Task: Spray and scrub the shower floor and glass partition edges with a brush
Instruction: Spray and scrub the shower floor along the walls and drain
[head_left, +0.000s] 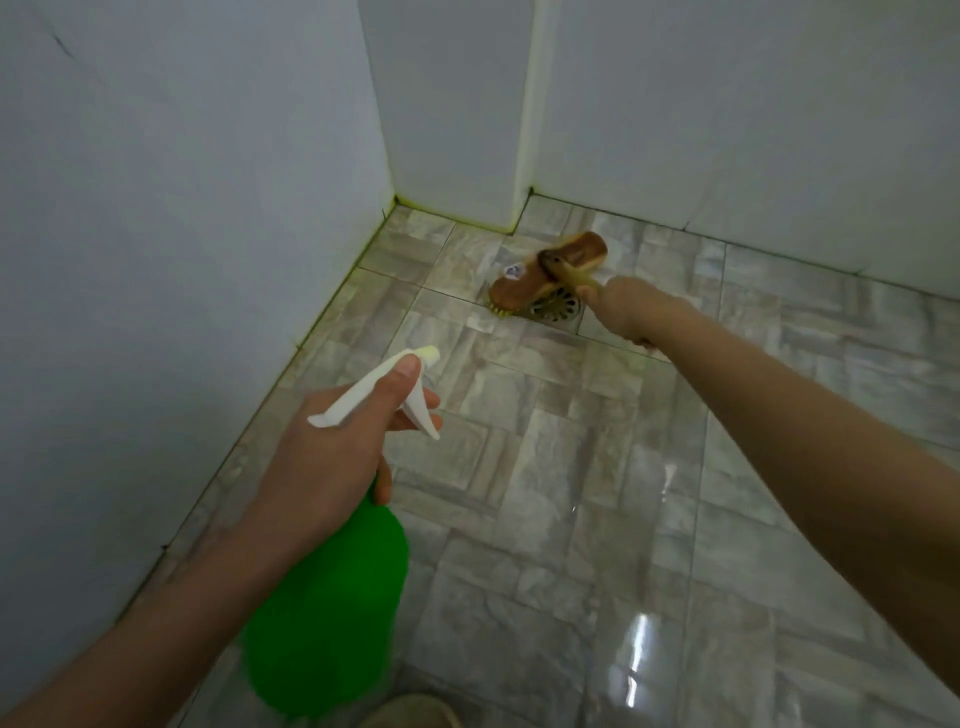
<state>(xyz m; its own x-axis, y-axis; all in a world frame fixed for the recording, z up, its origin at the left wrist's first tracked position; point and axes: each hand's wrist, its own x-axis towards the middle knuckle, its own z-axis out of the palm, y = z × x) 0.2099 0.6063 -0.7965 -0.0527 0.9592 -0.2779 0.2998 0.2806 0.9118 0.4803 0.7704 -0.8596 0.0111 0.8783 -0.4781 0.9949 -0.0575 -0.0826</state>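
My left hand (332, 447) grips the neck of a green spray bottle (332, 603) with a white trigger head (395, 387), its nozzle aimed toward the far corner. One finger lies in front of the trigger. My right hand (626, 312) holds the handle of a brown wooden scrub brush (545, 273), reaching forward. The brush head rests bristles-down on the wet grey tiled shower floor (597, 467), partly over a round brass drain (558, 306).
White walls (182, 208) close in the left and back sides, with a jutting white column (457, 114) in the corner. Yellowish grime lines the floor joint (363, 249) along the left wall. A pale rounded object (410, 714) shows at the bottom edge.
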